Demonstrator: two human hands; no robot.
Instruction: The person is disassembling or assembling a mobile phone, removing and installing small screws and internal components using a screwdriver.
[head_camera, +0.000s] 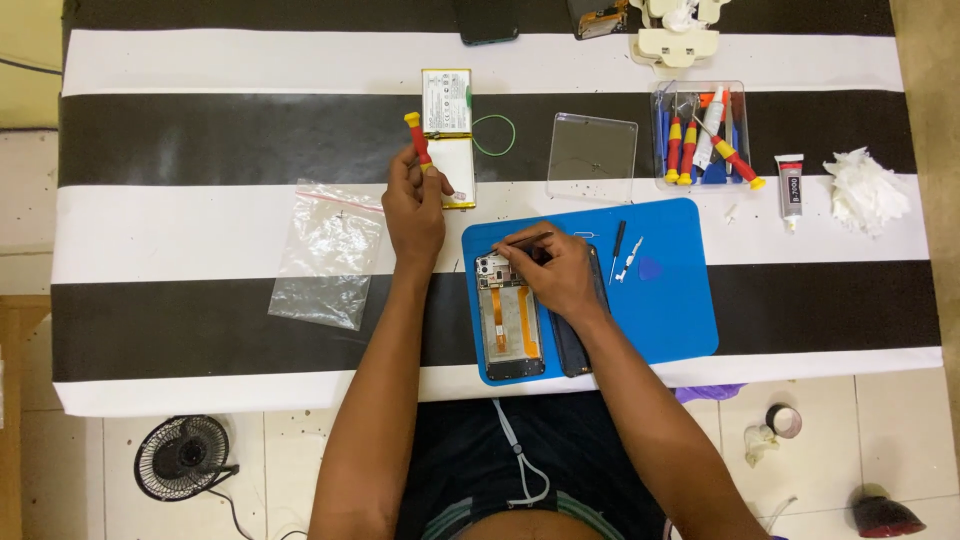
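My left hand (413, 205) grips a red and yellow screwdriver (418, 138), its fingers over the lower edge of a flat battery pack (449, 135) on the striped table. My right hand (557, 268) holds thin black tweezers (520, 240) over the top end of an opened phone (510, 320), whose orange flex cables show. The phone lies on a blue work mat (670, 300). A dark phone back cover (572, 350) lies right of the phone, partly under my right wrist.
A clear zip bag (325, 255) lies at the left. A clear lid (592, 155), a tool box with several screwdrivers (700, 135), a glue tube (789, 185) and crumpled tissue (865, 190) sit at the right. A small black tool (618, 245) lies on the mat. A fan (183, 458) stands on the floor.
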